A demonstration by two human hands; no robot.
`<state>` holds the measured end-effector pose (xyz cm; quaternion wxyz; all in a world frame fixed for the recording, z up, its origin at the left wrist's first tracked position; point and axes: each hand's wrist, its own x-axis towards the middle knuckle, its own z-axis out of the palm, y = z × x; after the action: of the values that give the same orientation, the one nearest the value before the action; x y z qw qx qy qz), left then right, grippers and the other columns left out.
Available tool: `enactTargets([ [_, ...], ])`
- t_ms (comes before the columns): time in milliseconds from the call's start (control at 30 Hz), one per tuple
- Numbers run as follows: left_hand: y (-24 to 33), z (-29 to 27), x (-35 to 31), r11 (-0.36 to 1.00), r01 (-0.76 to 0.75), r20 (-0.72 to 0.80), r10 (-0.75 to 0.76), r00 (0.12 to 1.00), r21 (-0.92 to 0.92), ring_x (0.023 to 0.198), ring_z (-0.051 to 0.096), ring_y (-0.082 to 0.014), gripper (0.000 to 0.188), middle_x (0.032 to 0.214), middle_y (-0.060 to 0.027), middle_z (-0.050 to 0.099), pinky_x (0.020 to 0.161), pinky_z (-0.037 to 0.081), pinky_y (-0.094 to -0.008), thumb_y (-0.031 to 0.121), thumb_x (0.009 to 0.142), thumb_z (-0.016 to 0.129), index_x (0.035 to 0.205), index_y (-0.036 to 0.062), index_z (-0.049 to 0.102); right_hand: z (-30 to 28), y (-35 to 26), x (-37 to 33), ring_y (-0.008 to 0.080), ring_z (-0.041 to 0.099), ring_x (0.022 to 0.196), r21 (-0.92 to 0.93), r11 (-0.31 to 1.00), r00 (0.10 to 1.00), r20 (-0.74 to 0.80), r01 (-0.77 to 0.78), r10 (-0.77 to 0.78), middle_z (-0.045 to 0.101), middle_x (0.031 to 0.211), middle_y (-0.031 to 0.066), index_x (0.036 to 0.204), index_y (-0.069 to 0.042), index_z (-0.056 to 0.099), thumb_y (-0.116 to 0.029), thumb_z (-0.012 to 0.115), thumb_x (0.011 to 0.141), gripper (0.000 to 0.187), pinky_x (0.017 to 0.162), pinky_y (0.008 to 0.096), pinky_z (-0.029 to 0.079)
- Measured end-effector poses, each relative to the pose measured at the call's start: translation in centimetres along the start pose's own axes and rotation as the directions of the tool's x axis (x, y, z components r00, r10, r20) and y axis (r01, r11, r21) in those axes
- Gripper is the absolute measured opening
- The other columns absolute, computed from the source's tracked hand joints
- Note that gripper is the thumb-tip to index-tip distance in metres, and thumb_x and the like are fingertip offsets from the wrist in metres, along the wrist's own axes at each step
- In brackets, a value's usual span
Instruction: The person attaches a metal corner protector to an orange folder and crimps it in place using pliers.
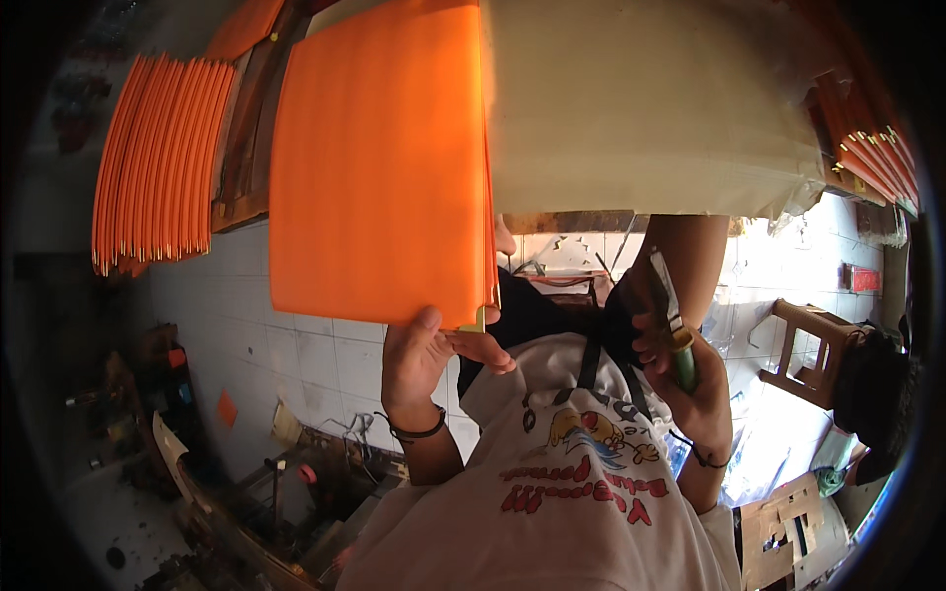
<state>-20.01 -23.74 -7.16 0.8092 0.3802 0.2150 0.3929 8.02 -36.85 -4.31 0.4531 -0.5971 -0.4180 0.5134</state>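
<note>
My left hand (419, 360) pinches the lower right corner of a flat, smooth orange sheet stack (379, 177), thumb on top and fingers beneath. Several layers show along its right edge, with a bit of yellow at the corner. It lies at the left of a tan covered worktop (641, 108) and juts over the near edge. In my right hand (705, 394) is a knife (684, 366) with a green handle. Its metal blade points up and away from me, below the worktop's edge and apart from the sheets.
Many thin orange pieces (163, 163) stand in a row at far left. More orange pieces (877, 163) lie at far right. A wooden stool (813, 355) is on the tiled floor (325, 360) at right. Cluttered tools and cables (325, 473) fill the lower left.
</note>
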Motion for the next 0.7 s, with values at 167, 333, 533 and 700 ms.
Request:
enactTargets([
  [167, 0.0, 0.5, -0.6, 0.993, -0.006, -0.077, 0.015, 0.997, 0.114, 0.064, 0.069, -0.0360, 0.049, 0.111, -0.0287, 0.063, 0.052, 0.060, -0.0499, 0.031, 0.103, 0.033, 0.124, -0.0116, 0.043, 5.1, 0.3, 3.6, 0.0130, 0.058, 0.093, 0.263, 0.961, 0.995, 0.013, 0.088, -0.094, 0.062, 0.114, 0.0103, 0.097, 0.000, 0.056, 0.008, 0.060, 0.082, 0.018, 0.083, 0.0275, 0.047],
  [333, 0.2, 1.8, -1.2, 0.983, 0.016, -0.196, 0.021, 0.980, 0.184, 0.054, 0.065, -0.0295, 0.046, 0.104, -0.0265, 0.066, 0.045, 0.058, -0.0439, 0.029, 0.103, 0.037, 0.116, -0.0128, 0.051, 9.6, 0.5, 7.4, 0.0086, 0.052, 0.075, 0.296, 0.933, 0.971, 0.061, 0.203, -0.231, 0.048, 0.078, -0.0015, 0.098, -0.002, 0.056, 0.001, 0.068, 0.084, 0.019, 0.069, 0.0243, 0.045],
  [533, 0.0, 3.6, -1.3, 0.949, 0.034, -0.298, 0.064, 0.952, 0.314, 0.048, 0.062, -0.0243, 0.037, 0.075, -0.0203, 0.067, 0.043, 0.057, -0.0385, 0.022, 0.100, 0.047, 0.104, -0.0119, 0.060, 11.0, 0.2, 7.4, 0.0086, 0.050, 0.071, 0.221, 0.935, 0.954, 0.049, 0.277, -0.294, 0.050, 0.077, -0.0014, 0.099, -0.002, 0.054, 0.002, 0.067, 0.084, 0.021, 0.066, 0.0234, 0.044],
  [700, -0.6, 5.3, -0.6, 0.936, 0.045, -0.444, 0.123, 0.888, 0.348, 0.047, 0.063, -0.0228, 0.027, 0.067, -0.0159, 0.066, 0.043, 0.056, -0.0343, 0.017, 0.097, 0.053, 0.096, -0.0084, 0.063, 11.0, -0.1, 7.4, 0.0086, 0.053, 0.078, 0.211, 0.947, 0.963, 0.069, 0.242, -0.261, 0.050, 0.081, -0.0015, 0.109, -0.001, 0.055, 0.001, 0.065, 0.086, 0.026, 0.073, 0.0244, 0.045],
])
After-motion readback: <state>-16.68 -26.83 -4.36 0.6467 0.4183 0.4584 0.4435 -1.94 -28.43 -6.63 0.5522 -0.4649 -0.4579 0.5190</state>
